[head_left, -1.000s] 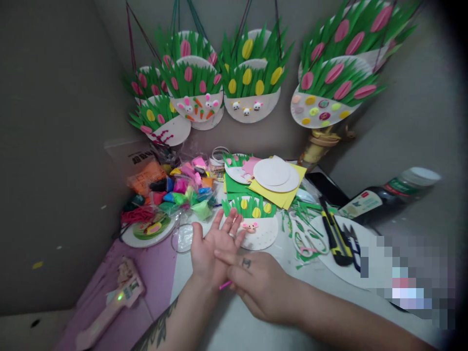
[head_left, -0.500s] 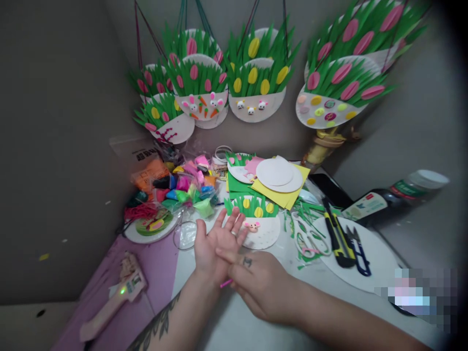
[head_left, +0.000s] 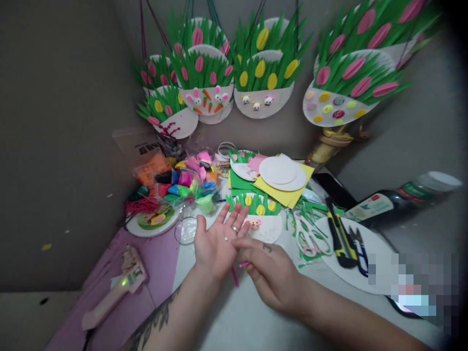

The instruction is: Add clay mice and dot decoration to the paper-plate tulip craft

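My left hand lies palm up with its fingers stretched and spread. A tiny white ball rests on its palm. My right hand is beside it, index fingertip at the palm's edge near the ball, other fingers curled round a thin pink stick, mostly hidden. Another thin pink piece shows below the left palm; whether it belongs to the same stick I cannot tell. Just beyond the fingers lies a paper-plate basket with green paper grass, yellow tulips and a small pink-eared face, partly covered by my fingers.
Bagged coloured clay is piled at back left. A glue gun with a green light lies on the left. White scissors, a yellow-black utility knife, snips and a dark bottle are on the right. Finished baskets hang behind.
My right index finger has drawn back from the middle of the left palm towards its edge, uncovering the white ball. A second pink piece now shows below the palm. The view has shifted slightly.
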Demonstrator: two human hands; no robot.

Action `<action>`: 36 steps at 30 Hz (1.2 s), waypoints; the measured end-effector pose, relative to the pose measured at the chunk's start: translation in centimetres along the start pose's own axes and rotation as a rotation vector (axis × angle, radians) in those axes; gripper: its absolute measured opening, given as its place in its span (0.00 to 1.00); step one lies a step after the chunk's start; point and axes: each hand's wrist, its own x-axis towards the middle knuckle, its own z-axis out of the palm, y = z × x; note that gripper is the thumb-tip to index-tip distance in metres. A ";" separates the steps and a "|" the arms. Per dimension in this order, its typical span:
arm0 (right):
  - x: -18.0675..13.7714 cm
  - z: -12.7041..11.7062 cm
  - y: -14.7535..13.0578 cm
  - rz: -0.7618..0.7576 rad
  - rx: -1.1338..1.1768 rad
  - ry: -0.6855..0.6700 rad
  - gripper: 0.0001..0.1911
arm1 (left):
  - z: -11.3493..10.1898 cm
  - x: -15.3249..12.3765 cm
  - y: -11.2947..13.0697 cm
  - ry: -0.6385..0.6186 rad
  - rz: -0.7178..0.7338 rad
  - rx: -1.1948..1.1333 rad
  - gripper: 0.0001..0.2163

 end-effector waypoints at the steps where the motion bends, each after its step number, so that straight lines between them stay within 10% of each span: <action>1: 0.0 0.0 0.0 -0.001 -0.003 0.027 0.09 | 0.0 0.0 0.1 -0.011 -0.002 -0.003 0.31; 36: -0.2 1.2 0.4 -0.124 -0.278 0.000 0.12 | 0.7 -0.6 -0.5 0.085 0.031 0.096 0.28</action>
